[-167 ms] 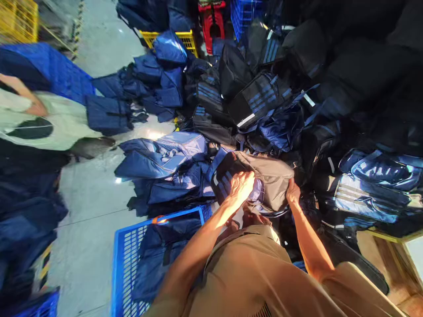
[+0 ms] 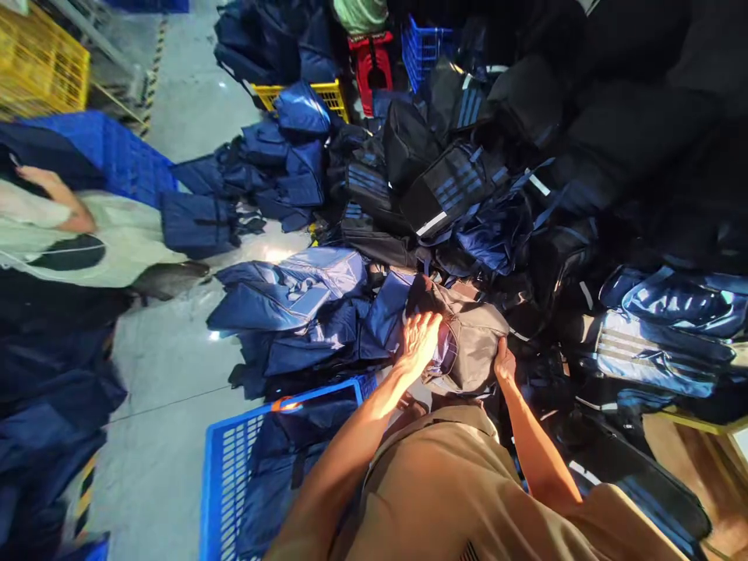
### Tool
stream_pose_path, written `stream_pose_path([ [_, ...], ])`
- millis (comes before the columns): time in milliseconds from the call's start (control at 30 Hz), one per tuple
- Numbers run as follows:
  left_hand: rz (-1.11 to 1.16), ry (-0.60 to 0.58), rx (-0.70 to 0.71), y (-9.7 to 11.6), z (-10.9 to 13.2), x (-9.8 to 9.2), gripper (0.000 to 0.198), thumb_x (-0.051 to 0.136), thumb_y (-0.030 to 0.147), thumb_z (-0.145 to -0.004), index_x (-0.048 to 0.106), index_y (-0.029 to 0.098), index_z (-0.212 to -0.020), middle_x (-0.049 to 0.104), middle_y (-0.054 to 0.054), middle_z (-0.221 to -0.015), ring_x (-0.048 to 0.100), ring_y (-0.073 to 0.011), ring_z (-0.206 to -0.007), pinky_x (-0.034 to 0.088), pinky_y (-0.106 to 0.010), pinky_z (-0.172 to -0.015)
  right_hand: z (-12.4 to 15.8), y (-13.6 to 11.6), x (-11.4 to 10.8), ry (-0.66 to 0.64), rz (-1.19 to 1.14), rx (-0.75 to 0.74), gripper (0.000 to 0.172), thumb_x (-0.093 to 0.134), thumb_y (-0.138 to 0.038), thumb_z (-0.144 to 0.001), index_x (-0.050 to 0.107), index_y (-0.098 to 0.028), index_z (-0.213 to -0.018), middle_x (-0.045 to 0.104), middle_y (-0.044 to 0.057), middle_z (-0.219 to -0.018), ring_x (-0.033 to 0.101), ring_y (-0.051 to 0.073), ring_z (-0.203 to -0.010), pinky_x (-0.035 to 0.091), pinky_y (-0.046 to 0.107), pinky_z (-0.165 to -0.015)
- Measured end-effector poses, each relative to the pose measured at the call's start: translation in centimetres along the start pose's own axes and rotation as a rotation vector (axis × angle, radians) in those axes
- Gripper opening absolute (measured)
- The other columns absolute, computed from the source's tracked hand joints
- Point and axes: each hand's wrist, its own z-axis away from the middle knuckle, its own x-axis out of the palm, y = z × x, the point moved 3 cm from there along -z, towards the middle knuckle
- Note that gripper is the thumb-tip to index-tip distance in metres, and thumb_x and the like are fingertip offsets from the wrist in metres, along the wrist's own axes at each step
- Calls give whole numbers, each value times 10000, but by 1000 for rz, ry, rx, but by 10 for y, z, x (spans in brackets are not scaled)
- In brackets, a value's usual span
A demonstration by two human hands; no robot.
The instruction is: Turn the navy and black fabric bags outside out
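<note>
A dark grey-brown backpack [image 2: 467,335] lies in front of me on a heap of bags. My left hand [image 2: 419,340] presses on its left side, fingers curled over the fabric near a purple-lined opening. At the bag's right edge, my right hand [image 2: 503,361] grips it with its fingers tucked under. Both arms reach out from my tan shirt at the bottom of the view.
A blue crate [image 2: 234,460] holding navy bags stands at lower left. Navy backpacks [image 2: 292,292] lie on the concrete floor [image 2: 157,389]; black and blue bags [image 2: 456,187] are piled behind. Another person [image 2: 70,241] sits at left. Yellow crates [image 2: 40,70] and a red stool [image 2: 374,62] stand farther back.
The backpack has bunched up and shifted slightly left; both my hands have moved a little with it. The view has tilted slightly.
</note>
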Motion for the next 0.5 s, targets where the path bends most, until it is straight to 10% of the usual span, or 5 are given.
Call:
stream_pose_path([
  [133, 79, 174, 68, 0, 23, -1, 374, 524, 287, -1160, 742, 220, -1457, 737, -195, -1495, 660, -350, -1400, 469, -491, -1216, 13, 5, 6, -3, -90, 75, 936, 308, -828, -1072, 840, -77, -1245, 837, 252, -1065, 788, 339, -1013, 552, 358, -806],
  [267, 251, 48, -11, 11, 32, 23, 442, 584, 582, -1137, 782, 187, -1148, 788, -172, -1022, 753, -328, -1004, 545, -417, -929, 23, 5, -1, 25, -174, 155, 1051, 226, -912, -1011, 865, -97, -1191, 836, 292, -1152, 791, 371, -1063, 560, 400, -859],
  [367, 391, 35, -6, 12, 23, 39, 408, 519, 493, -1160, 759, 189, -1032, 767, -151, -984, 727, -279, -938, 529, -380, -892, 27, 4, -12, 81, -221, 164, 1067, 259, -947, -967, 862, -92, -1178, 834, 296, -1176, 780, 376, -1079, 564, 423, -916],
  [500, 576, -32, 7, -32, 25, 39, 445, 499, 513, -1120, 649, 232, -809, 683, -49, -806, 624, -214, -784, 525, -347, -842, 29, -7, -19, 72, -193, 136, 1059, 246, -942, -968, 847, -101, -1197, 840, 270, -1164, 775, 368, -1072, 567, 433, -939],
])
